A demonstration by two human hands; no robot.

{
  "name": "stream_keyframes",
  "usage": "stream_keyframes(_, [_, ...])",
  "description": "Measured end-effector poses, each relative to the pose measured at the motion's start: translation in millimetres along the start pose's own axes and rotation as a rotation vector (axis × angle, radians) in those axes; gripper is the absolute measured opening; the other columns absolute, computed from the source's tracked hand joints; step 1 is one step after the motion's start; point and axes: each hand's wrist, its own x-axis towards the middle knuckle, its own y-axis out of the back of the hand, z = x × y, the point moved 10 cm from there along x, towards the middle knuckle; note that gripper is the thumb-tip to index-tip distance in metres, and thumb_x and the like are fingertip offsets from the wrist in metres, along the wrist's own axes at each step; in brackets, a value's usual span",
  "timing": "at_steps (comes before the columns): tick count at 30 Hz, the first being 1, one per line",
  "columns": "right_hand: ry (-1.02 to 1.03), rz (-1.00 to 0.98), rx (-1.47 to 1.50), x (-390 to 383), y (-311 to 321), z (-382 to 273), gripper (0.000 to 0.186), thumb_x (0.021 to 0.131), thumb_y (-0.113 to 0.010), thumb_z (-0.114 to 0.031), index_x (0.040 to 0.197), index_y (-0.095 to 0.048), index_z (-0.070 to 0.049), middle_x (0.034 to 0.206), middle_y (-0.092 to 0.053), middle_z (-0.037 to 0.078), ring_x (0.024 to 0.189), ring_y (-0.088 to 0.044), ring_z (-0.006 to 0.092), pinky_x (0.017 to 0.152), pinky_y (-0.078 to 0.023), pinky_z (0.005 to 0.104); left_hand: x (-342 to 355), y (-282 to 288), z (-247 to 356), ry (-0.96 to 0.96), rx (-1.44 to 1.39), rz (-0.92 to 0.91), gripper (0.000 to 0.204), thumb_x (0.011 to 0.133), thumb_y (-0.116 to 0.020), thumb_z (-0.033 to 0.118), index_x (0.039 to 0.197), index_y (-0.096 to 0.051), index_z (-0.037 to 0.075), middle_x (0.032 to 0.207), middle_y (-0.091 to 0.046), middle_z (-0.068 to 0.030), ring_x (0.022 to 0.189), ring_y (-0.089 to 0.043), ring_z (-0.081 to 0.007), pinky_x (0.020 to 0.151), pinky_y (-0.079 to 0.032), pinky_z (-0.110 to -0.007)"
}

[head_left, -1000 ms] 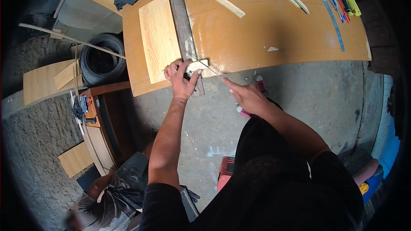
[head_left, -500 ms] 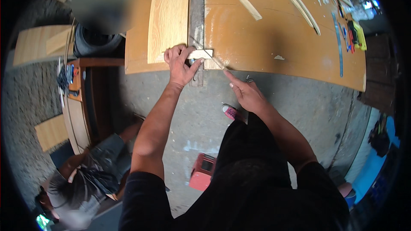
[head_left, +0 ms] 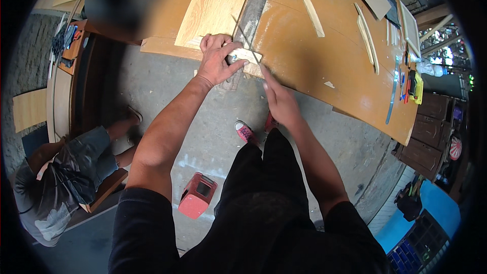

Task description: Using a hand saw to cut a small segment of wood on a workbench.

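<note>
My left hand (head_left: 217, 63) grips a short pale wood strip (head_left: 248, 55) at the near edge of the brown workbench (head_left: 345, 78), thumb on the near side, fingers curled over the far side. A thin dark blade (head_left: 244, 32) crosses the strip near its right end; whether it is a slim file or a narrow saw is unclear. My right hand (head_left: 282, 102) is closed around its near end, index finger stretched along it, the handle hidden. Under the strip runs a long grey bar (head_left: 257, 7), beside a light wood-grain panel (head_left: 218, 2).
Thin wood strips (head_left: 307, 2) lie farther back on the bench. A blue strip (head_left: 393, 91) and a yellow tool (head_left: 416, 89) lie at its right. A red stool (head_left: 198, 195) stands on the floor. Another person (head_left: 66, 182) sits at the lower left.
The whole view has shifted and turned. Along the strip's right end the blade has slid and now reaches farther past the far side. My left hand keeps its grip.
</note>
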Motion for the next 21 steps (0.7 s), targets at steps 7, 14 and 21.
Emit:
stream_keyframes(7, [-0.032, -0.013, 0.012, -47.2, -0.9, 12.0, 0.046, 0.103, -0.048, -0.019, 0.148, -0.044, -0.019, 0.114, -0.063, 0.028, 0.099, -0.066, 0.0396, 0.085, -0.052, 0.0421, -1.4, 6.7, -6.8, 0.034, -0.024, -0.011, 0.046, 0.073, -0.08, 0.043, 0.111, -0.071, 0.018, 0.109, -0.051, -0.0059, 0.117, -0.048, -0.0254, 0.113, -0.016, -0.049])
stream_keyframes(14, [0.069, 0.019, -0.002, -47.7, 7.4, 6.6, 0.046, 0.102, -0.051, -0.016, 0.147, -0.045, -0.014, 0.101, -0.067, 0.027, 0.1, -0.064, 0.0439, 0.084, -0.053, 0.0438, 1.7, 7.4, -1.0, 0.033, -0.063, -0.013, 0.044, 0.072, -0.082, 0.039, 0.11, -0.071, 0.019, 0.108, -0.052, -0.0054, 0.117, -0.049, -0.024, 0.115, -0.016, -0.049])
stream_keyframes(21, [0.041, -0.005, -0.024, -24.3, 1.0, 6.5, 0.046, 0.102, -0.05, -0.015, 0.147, -0.044, -0.015, 0.109, -0.064, 0.028, 0.101, -0.064, 0.0434, 0.083, -0.053, 0.0438, -5.0, 4.3, 0.1, 0.044, -0.044, -0.005, 0.044, 0.072, -0.082, 0.04, 0.109, -0.071, 0.019, 0.108, -0.053, -0.0051, 0.117, -0.049, -0.0239, 0.115, -0.017, -0.05])
